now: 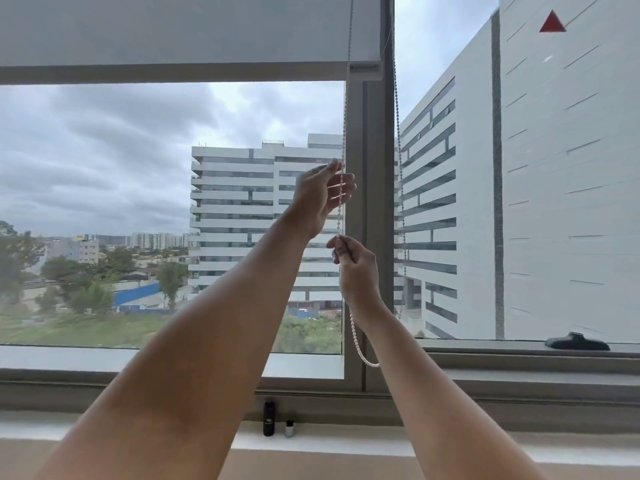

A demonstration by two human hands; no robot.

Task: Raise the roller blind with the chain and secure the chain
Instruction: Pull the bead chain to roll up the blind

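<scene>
The white roller blind [180, 27] covers only the top of the left window pane, its bottom bar [173, 73] high in the frame. A white bead chain [344, 126] hangs from the top, in front of the grey window post [372, 209]. My left hand [320, 199] is raised beside the chain, fingers loosely curled around it near the fingertips. Just below, my right hand [356, 268] pinches the same strand between thumb and fingers. The chain's lower loop [358, 344] curves out under my right wrist. A second strand [401, 188] hangs further right, over the right pane.
A black bottle [269, 419] and a small silver-capped vial [289, 428] stand on the white sill below the post. A black window handle [576, 341] lies on the right frame's lower rail. A red triangle sticker [552, 21] is on the right pane.
</scene>
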